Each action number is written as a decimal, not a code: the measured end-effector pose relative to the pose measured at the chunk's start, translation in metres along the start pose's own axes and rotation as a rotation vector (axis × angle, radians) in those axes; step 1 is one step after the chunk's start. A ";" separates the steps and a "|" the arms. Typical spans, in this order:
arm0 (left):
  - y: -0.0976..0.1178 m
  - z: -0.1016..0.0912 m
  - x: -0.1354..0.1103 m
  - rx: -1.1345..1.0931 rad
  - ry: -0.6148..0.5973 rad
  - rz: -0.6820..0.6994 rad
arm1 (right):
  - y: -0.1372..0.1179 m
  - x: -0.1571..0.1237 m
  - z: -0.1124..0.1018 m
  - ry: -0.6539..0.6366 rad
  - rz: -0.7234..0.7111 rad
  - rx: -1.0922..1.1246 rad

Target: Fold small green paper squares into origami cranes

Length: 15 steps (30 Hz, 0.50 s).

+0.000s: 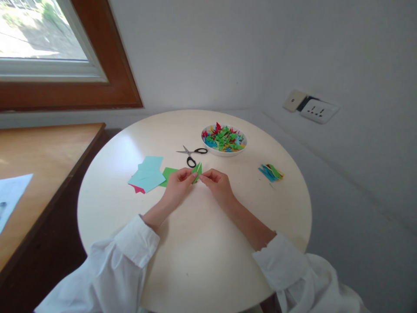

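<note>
Between my two hands, over the middle of the table, is a small folded green paper [196, 170] with pointed tips facing away from me. My left hand [179, 184] pinches it from the left, and my right hand [217, 184] has thumb and finger closed on its right side. Just beyond the fingers lie scissors [192, 153] with black handles, blades spread. A green paper sheet [168, 174] lies partly under my left hand. Left of it, light blue paper squares [147, 174] overlap, with a bit of pink paper [137, 189] showing beneath.
A white bowl [224, 153] full of colourful folded paper pieces stands toward the back. Several coloured paper strips [271, 172] lie at the right. The round white table [195, 261] stands near the wall, beside a wooden table [39, 148] at left.
</note>
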<state>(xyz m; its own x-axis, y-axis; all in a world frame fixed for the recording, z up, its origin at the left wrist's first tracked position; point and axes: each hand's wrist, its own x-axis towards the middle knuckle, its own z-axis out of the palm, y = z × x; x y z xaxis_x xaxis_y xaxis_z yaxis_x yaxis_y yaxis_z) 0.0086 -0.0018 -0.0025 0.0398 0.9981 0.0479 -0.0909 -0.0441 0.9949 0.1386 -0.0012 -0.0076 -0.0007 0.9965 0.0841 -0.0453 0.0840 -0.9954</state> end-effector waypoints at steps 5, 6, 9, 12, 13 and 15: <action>0.003 -0.001 0.000 -0.080 -0.009 -0.030 | 0.000 0.001 -0.004 -0.088 -0.012 -0.042; 0.004 -0.001 0.000 -0.091 -0.016 -0.037 | 0.000 0.002 -0.005 -0.099 -0.020 -0.050; 0.008 -0.002 0.000 -0.117 -0.022 -0.051 | 0.001 0.005 -0.009 -0.109 -0.058 -0.028; 0.008 -0.003 0.001 -0.143 -0.045 -0.051 | 0.000 0.006 -0.011 -0.111 -0.102 0.042; 0.007 -0.003 0.001 -0.151 -0.057 -0.050 | 0.000 0.006 -0.011 -0.116 -0.111 0.061; 0.007 -0.003 0.001 -0.157 -0.079 -0.047 | -0.001 0.005 -0.011 -0.131 -0.118 0.081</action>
<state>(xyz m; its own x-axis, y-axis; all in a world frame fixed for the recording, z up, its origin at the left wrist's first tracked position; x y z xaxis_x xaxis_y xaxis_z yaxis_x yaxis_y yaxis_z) 0.0048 -0.0006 0.0040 0.1248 0.9921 0.0142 -0.2409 0.0165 0.9704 0.1495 0.0034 -0.0065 -0.1203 0.9702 0.2105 -0.1327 0.1944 -0.9719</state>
